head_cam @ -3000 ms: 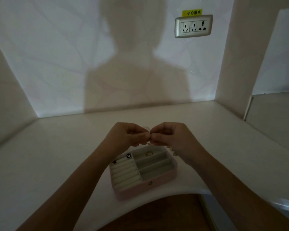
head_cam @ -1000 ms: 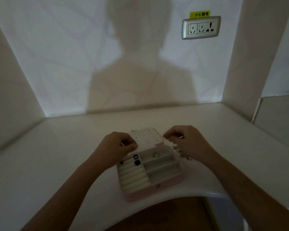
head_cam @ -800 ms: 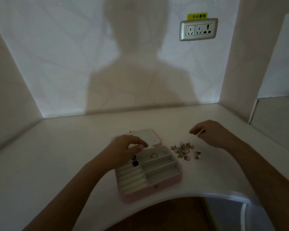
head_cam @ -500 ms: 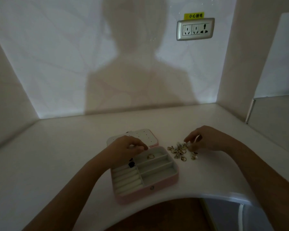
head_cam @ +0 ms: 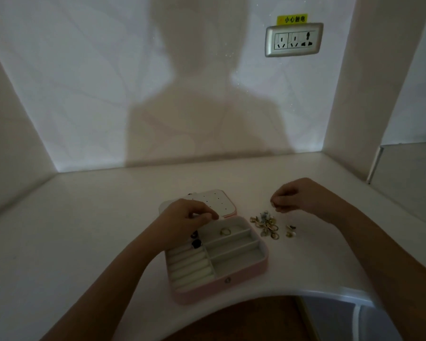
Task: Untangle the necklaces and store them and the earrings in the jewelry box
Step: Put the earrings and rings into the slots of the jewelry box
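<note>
While our right hand [head_cam: 303,198] pinches a small earring [head_cam: 273,205] just above the loose pile [head_cam: 266,225] beside the open jewelry box [head_cam: 246,273], we should carry it low toward the perforated lid panel [head_cam: 219,201]. Our left hand [head_cam: 187,219] curls at the box's hinge edge, crowding that panel; whether it grips anything we cannot tell.

Pink jewelry box [head_cam: 207,290] open, flat on bench, under left grip [head_cam: 182,222]; lid [head_cam: 218,201] laid back, white pin-holed panel up. One gold ring [head_cam: 225,231] in far compartment, two dark pieces [head_cam: 196,243] in roll slots by left grip. Loose earring heap [head_cam: 266,223] just below right grip [head_cam: 298,196], which pinches a small gold piece [head_cam: 273,205].
</note>
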`<state>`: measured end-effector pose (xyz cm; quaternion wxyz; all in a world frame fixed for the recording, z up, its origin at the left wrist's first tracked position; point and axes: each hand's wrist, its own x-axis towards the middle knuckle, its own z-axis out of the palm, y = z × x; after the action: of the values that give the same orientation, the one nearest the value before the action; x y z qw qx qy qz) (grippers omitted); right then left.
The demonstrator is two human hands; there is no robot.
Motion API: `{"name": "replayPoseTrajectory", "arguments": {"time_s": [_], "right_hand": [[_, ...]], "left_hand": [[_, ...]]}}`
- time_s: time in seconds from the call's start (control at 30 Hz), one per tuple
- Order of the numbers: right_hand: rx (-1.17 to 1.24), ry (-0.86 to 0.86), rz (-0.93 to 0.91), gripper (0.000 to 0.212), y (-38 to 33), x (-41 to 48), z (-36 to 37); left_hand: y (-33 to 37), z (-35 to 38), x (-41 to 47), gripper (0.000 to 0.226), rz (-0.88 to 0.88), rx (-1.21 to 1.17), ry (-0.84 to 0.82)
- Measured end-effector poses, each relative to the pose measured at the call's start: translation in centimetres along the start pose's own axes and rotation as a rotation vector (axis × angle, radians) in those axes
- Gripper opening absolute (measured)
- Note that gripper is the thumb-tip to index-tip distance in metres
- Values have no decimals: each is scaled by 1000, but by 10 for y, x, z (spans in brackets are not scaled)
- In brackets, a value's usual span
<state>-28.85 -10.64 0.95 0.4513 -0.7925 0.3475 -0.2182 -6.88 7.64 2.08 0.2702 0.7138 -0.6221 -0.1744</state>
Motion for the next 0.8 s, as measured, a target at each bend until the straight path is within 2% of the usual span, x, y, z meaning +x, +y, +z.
{"name": "replayPoseTrajectory", "arguments": {"time_s": [0.1,0.27,0.37,0.57,0.67,0.8], "right_hand": [[350,-126,4,9,-16,-4,7],[504,-315,-78,15,-48,-3,36],[490,-353,-162,15,-64,-1,61],[345,-214,-337,6,-78,2,91],[314,-204,-333,4,-76,4,97],[126,-157,-302,4,-66,8,102]], "left_hand": [[4,-3,-2,19,-5,-162,97],[14,-10,-9,13,-2,-531,210],[13,-14,-11,14,-17,-639,201],[5,-27,-16,13,-67,-677,211],[2,-34,-18,9,-117,-624,188],[0,-41,-22,11,-186,-485,36]]}}
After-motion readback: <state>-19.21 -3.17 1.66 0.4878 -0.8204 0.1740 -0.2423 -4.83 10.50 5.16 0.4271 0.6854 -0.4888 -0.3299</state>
